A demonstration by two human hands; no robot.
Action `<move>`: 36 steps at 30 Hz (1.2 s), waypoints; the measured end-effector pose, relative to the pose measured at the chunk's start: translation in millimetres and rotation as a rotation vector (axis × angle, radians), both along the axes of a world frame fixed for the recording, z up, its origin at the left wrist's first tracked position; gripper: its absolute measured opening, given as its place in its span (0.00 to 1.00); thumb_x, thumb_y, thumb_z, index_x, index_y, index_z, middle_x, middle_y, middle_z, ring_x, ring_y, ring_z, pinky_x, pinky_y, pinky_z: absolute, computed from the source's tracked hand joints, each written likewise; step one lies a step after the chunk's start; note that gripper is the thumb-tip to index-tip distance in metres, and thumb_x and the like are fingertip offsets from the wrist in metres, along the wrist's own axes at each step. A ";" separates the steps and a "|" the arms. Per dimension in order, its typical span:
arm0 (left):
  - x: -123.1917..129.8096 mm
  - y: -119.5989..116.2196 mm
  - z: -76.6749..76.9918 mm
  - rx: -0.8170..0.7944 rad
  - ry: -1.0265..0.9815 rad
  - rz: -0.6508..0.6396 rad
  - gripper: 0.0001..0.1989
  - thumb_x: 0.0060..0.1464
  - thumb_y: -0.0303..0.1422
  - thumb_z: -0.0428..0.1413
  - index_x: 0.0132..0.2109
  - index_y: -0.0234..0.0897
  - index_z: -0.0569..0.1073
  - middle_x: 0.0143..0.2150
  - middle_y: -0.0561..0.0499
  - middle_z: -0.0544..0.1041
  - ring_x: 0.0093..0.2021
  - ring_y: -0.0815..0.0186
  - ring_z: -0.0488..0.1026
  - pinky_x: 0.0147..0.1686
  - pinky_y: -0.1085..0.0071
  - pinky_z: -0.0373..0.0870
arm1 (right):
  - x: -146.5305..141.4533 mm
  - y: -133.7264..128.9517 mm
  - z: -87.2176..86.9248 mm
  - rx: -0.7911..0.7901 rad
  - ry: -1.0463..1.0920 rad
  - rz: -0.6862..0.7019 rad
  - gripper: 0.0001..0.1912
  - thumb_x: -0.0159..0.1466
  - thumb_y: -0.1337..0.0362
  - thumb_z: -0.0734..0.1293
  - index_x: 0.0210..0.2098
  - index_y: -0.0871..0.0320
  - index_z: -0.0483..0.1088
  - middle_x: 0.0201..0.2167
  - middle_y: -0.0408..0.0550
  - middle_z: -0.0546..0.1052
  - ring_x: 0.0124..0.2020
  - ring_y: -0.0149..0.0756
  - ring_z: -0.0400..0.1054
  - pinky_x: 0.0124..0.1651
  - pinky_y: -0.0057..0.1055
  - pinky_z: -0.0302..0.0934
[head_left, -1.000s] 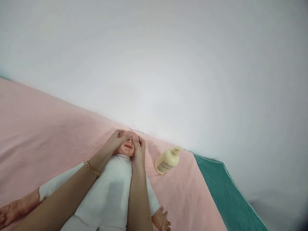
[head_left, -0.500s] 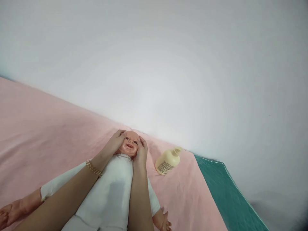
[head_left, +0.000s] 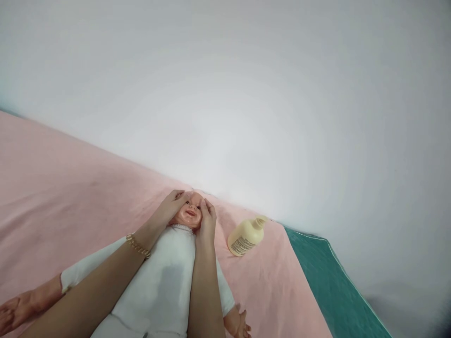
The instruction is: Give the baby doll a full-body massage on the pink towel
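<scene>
A baby doll point(head_left: 169, 277) in a white cloth suit lies on its back, arms spread out to both sides. Its head point(head_left: 190, 218) is cupped between my two hands. My left hand point(head_left: 175, 205), below a gold bracelet point(head_left: 138, 247), wraps the side of the head, its thumb lying on the forehead above the eye. On the opposite side my right hand point(head_left: 207, 216) holds the head, with the thumb by the brow. The fingers behind the head are partly hidden.
A pale yellow pump bottle point(head_left: 245, 236) stands right of the doll on a pink sheet point(head_left: 88, 188). Beyond the sheet's right edge shows a green surface point(head_left: 338, 281). A plain white wall point(head_left: 225, 94) rises directly behind.
My left thumb has slid inward across the doll's forehead, and my right thumb has shifted slightly toward the brow. The doll and the bottle stay in place.
</scene>
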State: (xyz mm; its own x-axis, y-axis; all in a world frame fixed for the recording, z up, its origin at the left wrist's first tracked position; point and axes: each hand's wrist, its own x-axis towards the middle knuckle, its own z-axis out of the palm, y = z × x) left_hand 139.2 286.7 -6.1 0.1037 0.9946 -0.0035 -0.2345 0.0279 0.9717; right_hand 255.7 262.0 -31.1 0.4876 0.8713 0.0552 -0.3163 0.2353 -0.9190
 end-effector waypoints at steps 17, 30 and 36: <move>2.8 7.7 -8.1 -0.041 -0.010 0.037 0.25 0.45 0.44 0.62 0.48 0.35 0.72 0.47 0.41 0.77 0.47 0.54 0.77 0.46 0.62 0.73 | 5.7 6.7 -7.4 -0.071 -0.006 -0.085 0.19 0.55 0.55 0.73 0.44 0.56 0.73 0.43 0.49 0.79 0.44 0.39 0.74 0.46 0.36 0.71; 2.7 2.1 -2.1 -0.016 -0.035 0.056 0.26 0.47 0.49 0.59 0.47 0.33 0.74 0.51 0.39 0.78 0.51 0.51 0.76 0.49 0.60 0.73 | 7.4 7.4 -9.4 -0.068 0.191 -0.039 0.17 0.58 0.62 0.68 0.46 0.58 0.76 0.48 0.52 0.79 0.46 0.41 0.75 0.52 0.43 0.69; -17.6 -31.3 12.1 0.062 0.068 0.051 0.29 0.53 0.51 0.55 0.54 0.36 0.74 0.59 0.39 0.73 0.59 0.51 0.70 0.58 0.60 0.67 | 2.1 -22.6 -0.2 -0.006 0.153 0.032 0.24 0.59 0.55 0.70 0.53 0.57 0.73 0.51 0.52 0.78 0.49 0.42 0.75 0.54 0.43 0.68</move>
